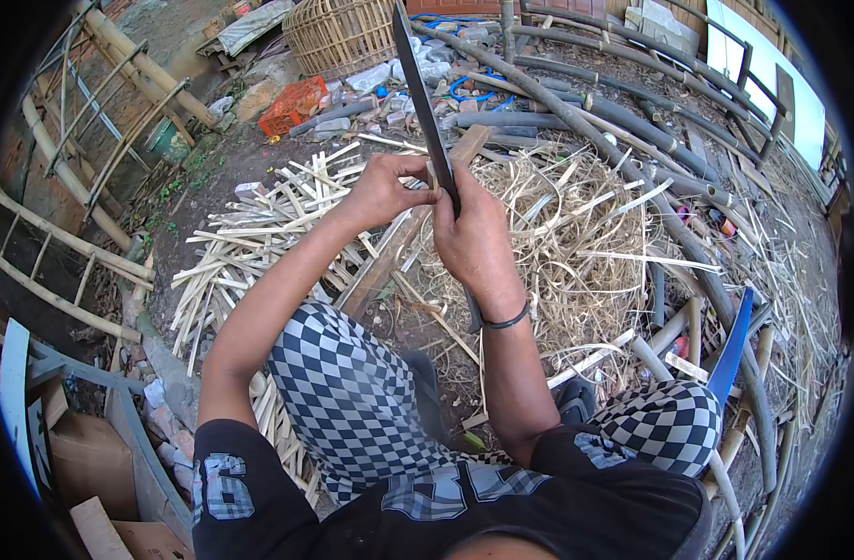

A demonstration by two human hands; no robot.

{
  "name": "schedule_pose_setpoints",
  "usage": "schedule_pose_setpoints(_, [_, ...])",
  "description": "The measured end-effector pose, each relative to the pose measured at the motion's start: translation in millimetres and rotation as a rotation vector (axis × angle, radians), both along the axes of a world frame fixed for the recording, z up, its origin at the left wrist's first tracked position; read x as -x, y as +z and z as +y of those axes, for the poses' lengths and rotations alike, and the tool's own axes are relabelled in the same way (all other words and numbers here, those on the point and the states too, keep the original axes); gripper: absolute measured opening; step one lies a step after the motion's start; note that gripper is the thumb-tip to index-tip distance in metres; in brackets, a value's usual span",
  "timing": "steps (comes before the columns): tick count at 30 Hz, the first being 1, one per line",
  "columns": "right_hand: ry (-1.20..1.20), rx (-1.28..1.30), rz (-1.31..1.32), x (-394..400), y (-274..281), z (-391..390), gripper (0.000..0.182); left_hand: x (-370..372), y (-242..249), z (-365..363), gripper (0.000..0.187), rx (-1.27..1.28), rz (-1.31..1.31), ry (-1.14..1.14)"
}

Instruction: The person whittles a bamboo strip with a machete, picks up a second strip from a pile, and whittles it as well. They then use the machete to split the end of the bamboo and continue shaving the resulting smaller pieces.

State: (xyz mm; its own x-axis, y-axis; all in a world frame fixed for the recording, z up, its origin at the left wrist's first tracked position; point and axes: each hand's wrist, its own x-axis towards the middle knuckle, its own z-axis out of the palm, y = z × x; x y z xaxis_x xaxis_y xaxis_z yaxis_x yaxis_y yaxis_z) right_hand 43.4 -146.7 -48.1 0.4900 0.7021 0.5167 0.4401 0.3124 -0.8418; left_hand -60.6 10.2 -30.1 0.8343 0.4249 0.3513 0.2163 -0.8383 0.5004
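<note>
A long dark blade [421, 98] points up and slightly left in the upper middle of the view. My right hand [475, 229] is wrapped round its lower part, with a dark band on the wrist. My left hand [389, 189] is closed beside the blade, thumb and fingers pinching a small pale strip [433, 177] against its left side. Most of the strip is hidden by the fingers. Below the hands, a wooden plank [382, 271] lies slanted on the ground. Split pale strips [249, 243] are heaped to the left, and curly shavings [576, 252] to the right.
Bamboo poles [632, 140] lie across the back and right. A blue blade-like object [731, 350] stands by my right knee. An orange crate [292, 105] and a woven basket [338, 37] are at the back. Bamboo ladder-like frames [63, 266] stand left, cardboard boxes [91, 457] at lower left.
</note>
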Motion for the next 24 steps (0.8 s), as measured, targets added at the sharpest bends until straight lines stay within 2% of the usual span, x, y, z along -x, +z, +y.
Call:
schedule_pose_setpoints(2, [0.006,-0.002,0.013,0,0,1,0.026,1,3,-1,0.034,0.077,0.059,0.015])
schedule_pose_setpoints(6, [-0.001,-0.007,0.026,-1,-1,0,0.025,1,7,-5,0.034,0.114,0.101,0.034])
schedule_pose_setpoints(12, [0.018,0.032,0.008,-2,0,1,0.025,1,5,-4,0.034,0.102,0.067,0.016])
schedule_pose_setpoints(14, [0.007,-0.022,-0.015,-2,0,0,0.026,1,6,-4,0.034,0.058,0.101,0.029])
schedule_pose_setpoints(17, [0.021,0.029,-0.009,-4,0,-1,0.027,0,11,-11,0.034,-0.004,0.126,0.003])
schedule_pose_setpoints(20, [0.025,-0.013,0.001,-3,-1,-1,0.027,-1,2,-6,0.031,-0.009,0.008,-0.039])
schedule_pose_setpoints(24, [0.021,-0.018,-0.014,-2,0,0,0.027,-1,0,-4,0.032,-0.031,0.0,-0.049])
